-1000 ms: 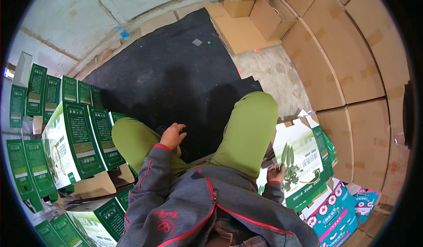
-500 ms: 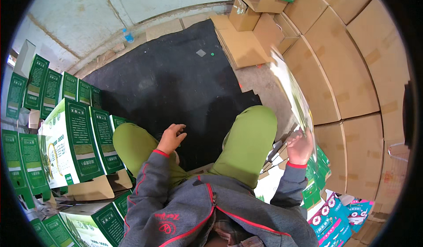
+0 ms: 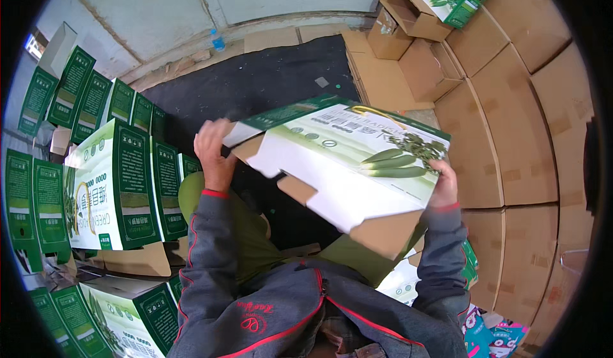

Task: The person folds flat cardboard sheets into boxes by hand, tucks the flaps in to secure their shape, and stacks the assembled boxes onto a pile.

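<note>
A green and white cardboard carton point(image 3: 357, 147) printed with long green radishes is held up in front of me, above my knees. It is partly flattened, with loose flaps and brown inner board toward me and a yellow cord handle at its far side. My right hand point(image 3: 445, 184) is closed round its right edge, thumb on the printed face. At the left end, my left hand point(image 3: 214, 154) grips the carton's corner between thumb and fingers, which are slightly blurred.
Several standing green and white cartons point(image 3: 105, 186) line my left. Stacked brown boxes point(image 3: 511, 128) form a wall on the right. Far off lie a black mat point(image 3: 211, 83), a blue bottle point(image 3: 218, 41) and an opened brown box point(image 3: 429, 71). Turquoise packs point(image 3: 495, 335) sit at lower right.
The carton has swung from upright at my right side to across my lap, its printed face now showing. My left hand has moved from over my knee to its left end.
</note>
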Motion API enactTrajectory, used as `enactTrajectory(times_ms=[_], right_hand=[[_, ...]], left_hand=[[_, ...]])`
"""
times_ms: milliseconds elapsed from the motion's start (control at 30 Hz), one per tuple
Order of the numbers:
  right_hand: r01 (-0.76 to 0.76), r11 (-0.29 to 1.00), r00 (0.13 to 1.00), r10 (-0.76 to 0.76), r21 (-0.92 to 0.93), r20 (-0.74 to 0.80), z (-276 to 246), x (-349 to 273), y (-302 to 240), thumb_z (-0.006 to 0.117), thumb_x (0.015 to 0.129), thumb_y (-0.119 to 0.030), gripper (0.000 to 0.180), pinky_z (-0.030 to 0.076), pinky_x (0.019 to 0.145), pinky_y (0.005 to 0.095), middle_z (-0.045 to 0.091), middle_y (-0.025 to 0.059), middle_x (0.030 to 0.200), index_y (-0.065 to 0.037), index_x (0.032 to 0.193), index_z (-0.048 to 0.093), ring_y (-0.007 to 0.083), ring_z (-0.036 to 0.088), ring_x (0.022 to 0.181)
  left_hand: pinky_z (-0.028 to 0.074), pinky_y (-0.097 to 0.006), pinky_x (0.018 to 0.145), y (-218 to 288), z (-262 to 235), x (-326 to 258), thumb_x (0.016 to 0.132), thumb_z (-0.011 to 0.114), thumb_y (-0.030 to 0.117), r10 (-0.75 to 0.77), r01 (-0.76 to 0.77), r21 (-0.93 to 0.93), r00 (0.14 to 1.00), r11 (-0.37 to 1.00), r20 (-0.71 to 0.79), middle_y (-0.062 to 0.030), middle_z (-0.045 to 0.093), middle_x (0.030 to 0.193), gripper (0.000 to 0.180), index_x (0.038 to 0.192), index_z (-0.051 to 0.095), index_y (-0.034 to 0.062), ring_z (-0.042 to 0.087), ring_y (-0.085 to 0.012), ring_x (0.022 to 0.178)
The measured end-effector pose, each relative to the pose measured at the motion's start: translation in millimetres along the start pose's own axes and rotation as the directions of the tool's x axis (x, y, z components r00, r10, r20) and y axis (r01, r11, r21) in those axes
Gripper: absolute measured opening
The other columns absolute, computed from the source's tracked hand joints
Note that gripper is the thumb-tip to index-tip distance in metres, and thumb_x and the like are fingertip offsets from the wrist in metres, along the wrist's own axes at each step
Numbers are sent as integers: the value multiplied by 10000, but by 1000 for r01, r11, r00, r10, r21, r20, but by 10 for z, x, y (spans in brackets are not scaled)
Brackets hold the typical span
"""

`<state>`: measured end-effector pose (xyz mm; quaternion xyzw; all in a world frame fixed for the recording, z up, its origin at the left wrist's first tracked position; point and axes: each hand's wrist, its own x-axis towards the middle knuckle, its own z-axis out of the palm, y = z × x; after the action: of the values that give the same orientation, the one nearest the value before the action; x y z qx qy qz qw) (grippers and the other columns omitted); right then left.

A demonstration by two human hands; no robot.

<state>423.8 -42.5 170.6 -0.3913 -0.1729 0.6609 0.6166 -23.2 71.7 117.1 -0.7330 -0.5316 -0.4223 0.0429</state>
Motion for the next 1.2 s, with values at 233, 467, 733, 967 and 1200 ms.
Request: enactTrajectory(times_ms=[233, 467, 733, 967, 1200], right_hand=[[-203, 955, 978, 185, -214, -100, 35, 752, -75, 515, 903, -419, 411, 531, 624, 424, 632, 73, 904, -47, 1066, 582, 233, 639, 743], [-267, 852, 919, 84, -450, -386, -249, 1319, 67, 402, 953, -549, 522, 468, 584, 326, 535, -5, 720, -68, 959, 605, 164, 583, 678], [286, 431, 891, -448, -856, 73, 360, 1218, 448, 775, 758, -208, 706, 430, 943, 396, 500, 150, 1254, 12, 1307, 389, 279, 503, 1140], [286, 302, 814, -577, -909, 64, 103, 1555, 549, 790, 697, -107, 904, 336, 1049, 364, 434, 174, 1334, 6, 1412, 248, 260, 425, 1247], [290, 401, 841, -541, -869, 31, 467, 1316, 483, 570, 684, 52, 829, 412, 975, 363, 463, 206, 1315, 39, 1429, 206, 279, 513, 1130]], left_hand=[[425, -376, 861, 11, -226, -10, 681, 703, -1, -57, 65, -157, 997, 985, 50, -62, 635, 834, 189, 852, 693, 78, 599, -246, 860], [400, -354, 630, 424, -316, 228, 662, 741, 51, 25, -15, -73, 991, 997, 134, -13, 563, 718, 115, 747, 673, 90, 557, -226, 698], [394, -368, 627, 565, -65, 193, 734, 681, 85, 98, -118, 70, 966, 991, 238, -42, 560, 744, 39, 755, 648, 88, 563, -243, 719], [419, -369, 633, 687, -40, 176, 776, 635, 74, 153, -183, 60, 929, 981, 337, -46, 567, 784, 75, 845, 659, 91, 568, -249, 735], [467, -404, 649, 603, -250, 314, 822, 597, 86, -40, -8, 128, 928, 992, 369, -114, 587, 826, 147, 955, 659, 87, 597, -329, 760]])
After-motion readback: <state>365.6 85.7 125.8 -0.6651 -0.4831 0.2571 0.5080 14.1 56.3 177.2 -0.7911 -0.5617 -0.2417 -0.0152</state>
